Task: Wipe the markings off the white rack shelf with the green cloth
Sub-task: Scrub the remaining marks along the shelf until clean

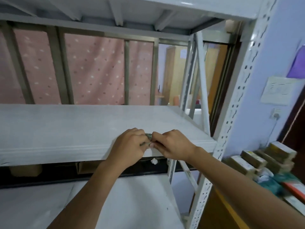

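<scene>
The white rack shelf (pixel 66 126) stretches across the middle of the view, its surface pale with faint smudges. At its front edge my left hand (pixel 130 146) and my right hand (pixel 173 144) meet, both closed on the green cloth (pixel 148 138), which is bunched small between the fingers and mostly hidden. A short dark mark (pixel 5 163) shows on the shelf's front lip at far left.
A perforated white upright (pixel 234 113) stands at the right front corner. A lower shelf (pixel 123 204) lies beneath my arms. Stacked boxes and clutter (pixel 267 162) sit on a wooden surface at right. A pink dotted curtain (pixel 92 68) hangs behind the rack.
</scene>
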